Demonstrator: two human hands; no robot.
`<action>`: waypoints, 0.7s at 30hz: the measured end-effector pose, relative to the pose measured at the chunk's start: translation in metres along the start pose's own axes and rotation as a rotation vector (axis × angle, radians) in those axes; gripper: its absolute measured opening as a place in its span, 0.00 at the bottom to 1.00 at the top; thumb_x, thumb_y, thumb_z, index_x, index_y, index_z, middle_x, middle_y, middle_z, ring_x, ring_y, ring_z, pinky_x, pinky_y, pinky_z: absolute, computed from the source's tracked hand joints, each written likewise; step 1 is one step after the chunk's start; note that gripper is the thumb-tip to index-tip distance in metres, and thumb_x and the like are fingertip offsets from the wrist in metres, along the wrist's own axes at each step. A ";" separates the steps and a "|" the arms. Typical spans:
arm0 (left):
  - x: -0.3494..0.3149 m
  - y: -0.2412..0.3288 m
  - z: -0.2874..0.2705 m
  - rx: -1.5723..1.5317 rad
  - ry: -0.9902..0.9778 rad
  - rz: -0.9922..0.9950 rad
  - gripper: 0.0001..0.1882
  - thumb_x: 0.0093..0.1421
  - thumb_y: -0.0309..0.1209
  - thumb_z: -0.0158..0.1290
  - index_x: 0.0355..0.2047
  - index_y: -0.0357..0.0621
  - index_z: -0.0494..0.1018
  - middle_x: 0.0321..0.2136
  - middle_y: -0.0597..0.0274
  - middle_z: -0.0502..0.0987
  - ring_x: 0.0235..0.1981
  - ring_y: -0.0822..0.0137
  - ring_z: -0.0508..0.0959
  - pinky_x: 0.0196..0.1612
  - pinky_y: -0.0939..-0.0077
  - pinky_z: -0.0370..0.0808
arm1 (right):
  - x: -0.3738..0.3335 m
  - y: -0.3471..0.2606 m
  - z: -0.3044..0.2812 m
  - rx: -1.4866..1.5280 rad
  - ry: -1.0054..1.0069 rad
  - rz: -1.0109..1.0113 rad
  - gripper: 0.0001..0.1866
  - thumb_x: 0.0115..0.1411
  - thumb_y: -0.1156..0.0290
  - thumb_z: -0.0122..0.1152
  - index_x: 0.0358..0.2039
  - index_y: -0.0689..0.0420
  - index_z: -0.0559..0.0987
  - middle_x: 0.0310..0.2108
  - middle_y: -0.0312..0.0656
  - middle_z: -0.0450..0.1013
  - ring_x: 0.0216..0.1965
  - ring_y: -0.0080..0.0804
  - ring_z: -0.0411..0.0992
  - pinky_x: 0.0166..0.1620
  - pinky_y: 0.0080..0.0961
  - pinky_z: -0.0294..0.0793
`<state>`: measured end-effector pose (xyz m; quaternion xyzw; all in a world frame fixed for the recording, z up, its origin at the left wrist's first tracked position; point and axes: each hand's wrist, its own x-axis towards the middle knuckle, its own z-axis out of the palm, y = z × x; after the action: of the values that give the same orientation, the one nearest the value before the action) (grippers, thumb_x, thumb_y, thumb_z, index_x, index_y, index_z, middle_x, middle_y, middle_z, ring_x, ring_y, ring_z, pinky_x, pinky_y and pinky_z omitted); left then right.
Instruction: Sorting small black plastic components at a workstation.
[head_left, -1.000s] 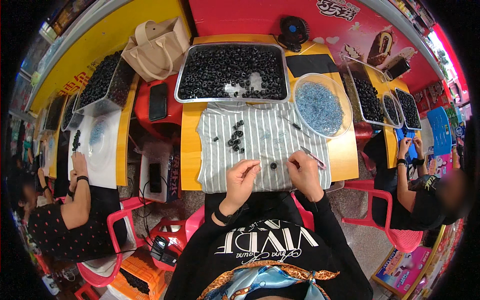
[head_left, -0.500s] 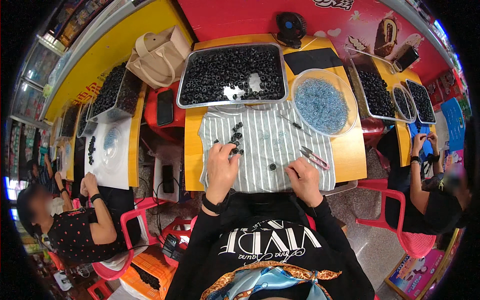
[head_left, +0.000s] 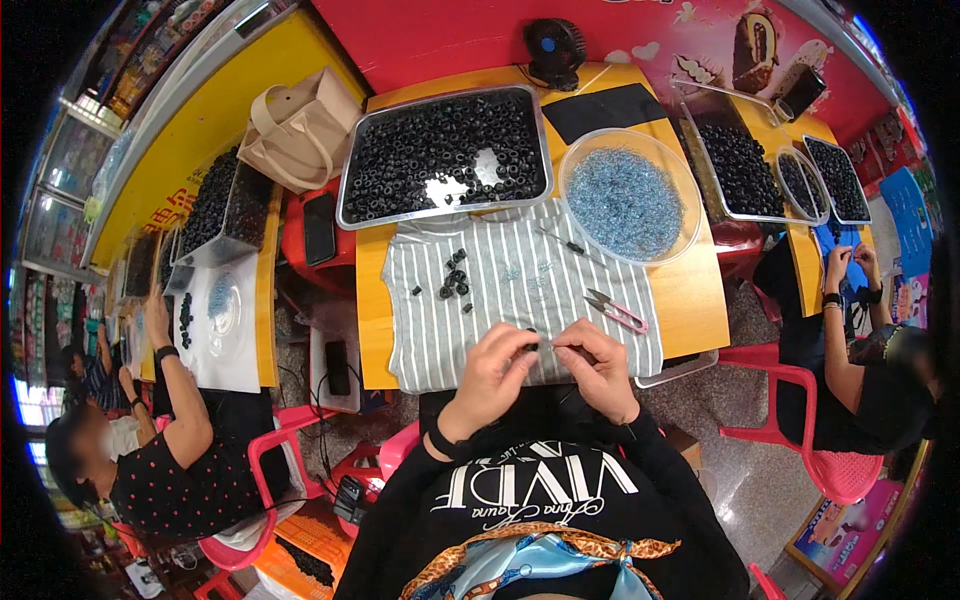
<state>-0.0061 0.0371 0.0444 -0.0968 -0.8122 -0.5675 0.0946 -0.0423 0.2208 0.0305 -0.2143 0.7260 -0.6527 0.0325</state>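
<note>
Over the near edge of a grey and white striped cloth (head_left: 425,345), my two hands meet with the fingertips almost touching. My left hand (head_left: 488,370) is closed in a pinch on a small black ring-shaped piece (head_left: 532,346). Thumb and forefinger of my right hand (head_left: 600,368) are pressed together beside it; what they pinch is too small to make out. Farther off on the cloth lies a loose cluster of black ring pieces (head_left: 455,278). Tiny bluish clear pieces (head_left: 535,273) are scattered right of it. Pink-handled thread snips (head_left: 618,312) lie beyond my right hand.
A clear tray (head_left: 346,200) full of black rings stands at the back, beside a round tub (head_left: 697,225) of bluish pieces. A thin tool (head_left: 574,246) lies near the tub. Behind are a black fan (head_left: 553,52) and a beige bag (head_left: 300,130). Co-workers sit at both sides.
My left hand has moved from the black cluster toward me and right, and now holds one ring. My right hand has come in to meet it. The view has shifted slightly.
</note>
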 end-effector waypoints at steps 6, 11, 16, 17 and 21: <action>-0.007 -0.006 0.009 -0.135 -0.070 -0.074 0.13 0.56 0.19 0.56 0.42 0.36 0.76 0.32 0.57 0.76 0.32 0.67 0.76 0.35 0.76 0.71 | -0.008 0.001 0.001 0.207 -0.040 0.100 0.05 0.58 0.84 0.56 0.35 0.65 0.78 0.32 0.37 0.70 0.32 0.19 0.67 0.35 0.15 0.65; -0.012 -0.014 0.008 -0.240 -0.068 -0.184 0.13 0.55 0.19 0.57 0.42 0.36 0.77 0.33 0.59 0.76 0.33 0.69 0.76 0.36 0.78 0.72 | -0.010 -0.001 0.004 0.322 -0.040 0.247 0.03 0.59 0.83 0.57 0.34 0.65 0.77 0.32 0.34 0.69 0.32 0.17 0.67 0.35 0.14 0.65; -0.010 -0.010 0.008 -0.217 -0.043 -0.069 0.12 0.55 0.18 0.57 0.41 0.35 0.77 0.34 0.57 0.78 0.34 0.67 0.78 0.37 0.78 0.74 | -0.008 -0.004 0.003 0.346 -0.046 0.267 0.02 0.59 0.82 0.59 0.33 0.64 0.77 0.31 0.33 0.69 0.31 0.16 0.67 0.34 0.14 0.65; -0.011 -0.010 0.008 -0.219 -0.040 -0.068 0.12 0.55 0.18 0.57 0.41 0.35 0.77 0.34 0.57 0.78 0.34 0.67 0.78 0.37 0.78 0.74 | -0.007 -0.004 0.003 0.315 -0.046 0.255 0.02 0.58 0.82 0.59 0.33 0.64 0.77 0.30 0.33 0.70 0.31 0.16 0.68 0.34 0.14 0.66; -0.010 -0.010 0.007 -0.201 -0.068 -0.067 0.14 0.55 0.17 0.55 0.43 0.35 0.77 0.35 0.55 0.78 0.33 0.65 0.78 0.37 0.77 0.74 | -0.006 -0.005 0.004 0.342 -0.065 0.270 0.02 0.58 0.82 0.60 0.33 0.64 0.77 0.30 0.33 0.70 0.31 0.16 0.67 0.34 0.14 0.66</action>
<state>0.0007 0.0399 0.0306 -0.0977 -0.7568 -0.6452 0.0378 -0.0339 0.2191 0.0336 -0.1274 0.6254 -0.7487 0.1791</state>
